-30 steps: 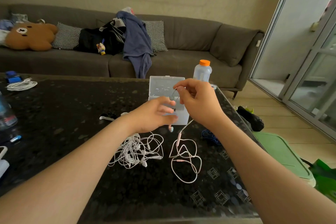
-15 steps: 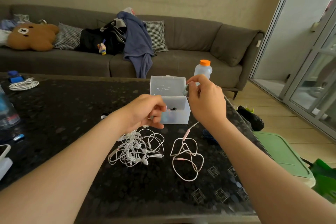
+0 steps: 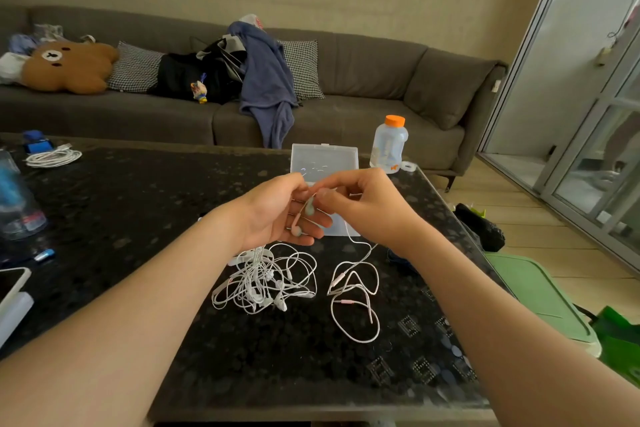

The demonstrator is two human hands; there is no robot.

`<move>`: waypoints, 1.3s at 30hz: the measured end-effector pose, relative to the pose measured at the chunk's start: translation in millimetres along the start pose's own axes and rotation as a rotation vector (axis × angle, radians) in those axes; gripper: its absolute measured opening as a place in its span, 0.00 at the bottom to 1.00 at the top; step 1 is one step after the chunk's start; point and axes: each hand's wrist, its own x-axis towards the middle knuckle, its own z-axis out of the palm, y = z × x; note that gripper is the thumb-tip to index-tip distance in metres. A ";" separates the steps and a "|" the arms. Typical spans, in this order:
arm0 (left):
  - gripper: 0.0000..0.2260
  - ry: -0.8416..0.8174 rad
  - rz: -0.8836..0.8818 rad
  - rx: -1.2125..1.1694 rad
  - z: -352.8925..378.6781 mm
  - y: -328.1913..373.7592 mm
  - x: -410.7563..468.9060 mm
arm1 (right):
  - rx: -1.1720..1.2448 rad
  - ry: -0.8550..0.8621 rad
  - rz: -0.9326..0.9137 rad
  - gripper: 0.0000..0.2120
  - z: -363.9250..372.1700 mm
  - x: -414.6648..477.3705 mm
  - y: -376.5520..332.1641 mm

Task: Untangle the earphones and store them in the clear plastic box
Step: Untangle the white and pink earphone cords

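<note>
My left hand (image 3: 277,211) lies palm up above the table, and the pink earphones' two earbuds (image 3: 302,218) rest across its fingers. My right hand (image 3: 363,208) pinches the upper earbud at its stem. The pink cable (image 3: 353,291) trails down from my hands and lies in loose loops on the dark table. A tangled heap of white earphones (image 3: 266,277) lies to its left, below my left wrist. The clear plastic box (image 3: 323,159) stands open behind my hands, its lid upright and its lower part mostly hidden.
A clear bottle with an orange cap (image 3: 388,144) stands at the table's far right corner. A coiled white cable (image 3: 52,158) lies far left, a water bottle (image 3: 17,201) and a phone (image 3: 12,284) at the left edge. A green bin lid (image 3: 533,295) sits right of the table.
My hands came together in front of the box. My left hand turned palm up and now carries the earbuds; my right hand came down from the box lid to pinch one.
</note>
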 end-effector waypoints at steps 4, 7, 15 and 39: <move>0.21 -0.039 -0.019 0.023 2.3 2.0 -3.2 | -0.008 -0.083 0.043 0.06 -1.7 -2.3 4.7; 0.20 -0.046 -0.016 0.024 -0.8 0.6 -2.3 | -0.100 -0.077 0.062 0.04 0.3 -0.1 9.5; 0.10 0.004 0.061 0.225 1.7 -1.7 -3.0 | -0.121 -0.043 0.110 0.14 5.0 0.5 5.0; 0.10 0.022 -0.030 0.137 -6.7 4.3 -13.0 | -0.225 -0.037 0.159 0.13 18.1 2.7 4.2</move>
